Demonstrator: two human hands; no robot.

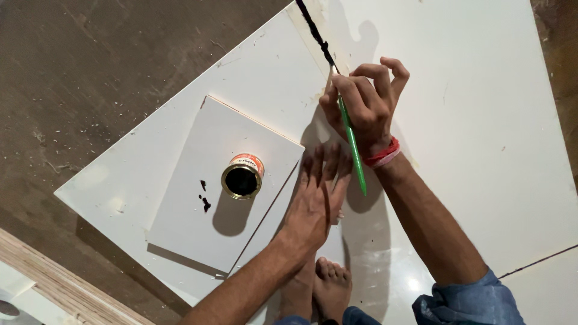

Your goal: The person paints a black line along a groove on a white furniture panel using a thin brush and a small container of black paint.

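The right hand pinches a green brush at the black seam; the left hand, fingers flat, steadies the board beside the tin.

1. The left hand lies flat, palm down, fingers straight and close together, forearm bare.
2. The right hand is curled in a pinch grip, fingers bent, wrist cocked, forearm bare below a rolled blue sleeve.

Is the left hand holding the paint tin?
No, the left hand lies flat on the white board, apart from the open tin.
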